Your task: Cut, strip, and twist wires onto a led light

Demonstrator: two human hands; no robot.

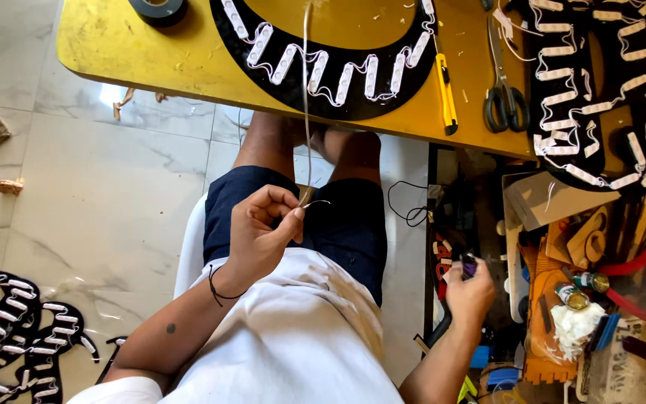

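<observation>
Below the bench's (114,52) near edge, over the lap, the left hand (259,232) pinches a thin wire (306,112) hanging from the bench; light and limp, best held near its end. Right hand (471,292) grips something small, perhaps a tool.

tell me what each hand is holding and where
Left hand pinches the white wire near its lower end; right hand grips a small purple object, hold unclear.

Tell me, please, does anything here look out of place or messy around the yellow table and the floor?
Yes: small white scraps litter the yellow table near the utility knife and scissors. Black letter shapes fitted with white light modules lie on the floor. The left hand pinches a thin wire; the right hand reaches into the cluttered shelf.
</observation>
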